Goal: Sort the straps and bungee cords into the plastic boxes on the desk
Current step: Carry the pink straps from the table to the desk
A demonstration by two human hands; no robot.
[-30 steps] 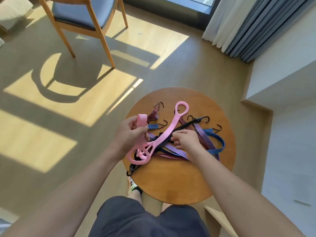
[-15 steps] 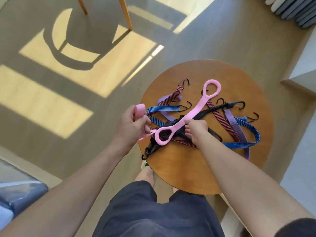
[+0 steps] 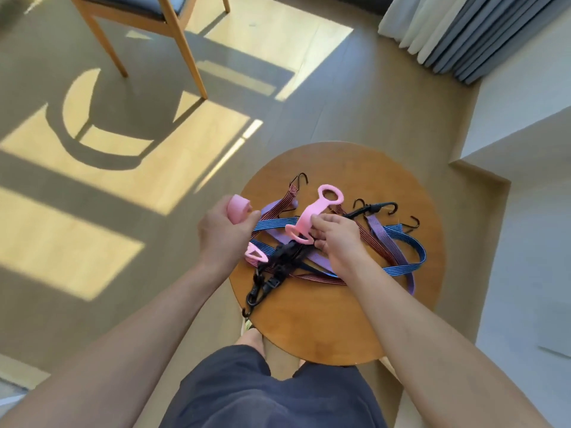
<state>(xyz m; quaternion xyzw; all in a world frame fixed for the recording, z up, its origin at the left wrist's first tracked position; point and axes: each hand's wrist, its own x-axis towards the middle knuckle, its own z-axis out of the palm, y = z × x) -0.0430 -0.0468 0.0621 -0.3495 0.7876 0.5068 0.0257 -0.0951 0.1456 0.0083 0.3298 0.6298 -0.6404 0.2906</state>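
your left hand (image 3: pixel 222 239) grips one end of the soft pink rubber strap with ring ends (image 3: pixel 304 222); your right hand (image 3: pixel 338 242) pinches its middle. it looks light and floppy, so gather it near the rings.

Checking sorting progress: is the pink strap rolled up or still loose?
Partly rolled: the left hand holds one rolled end; the pink strap otherwise runs loose to the right hand.

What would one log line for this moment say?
left hand: holds rolled end of pink rubber strap | right hand: pinches its middle | cords: piled on round wooden table | boxes: unseen
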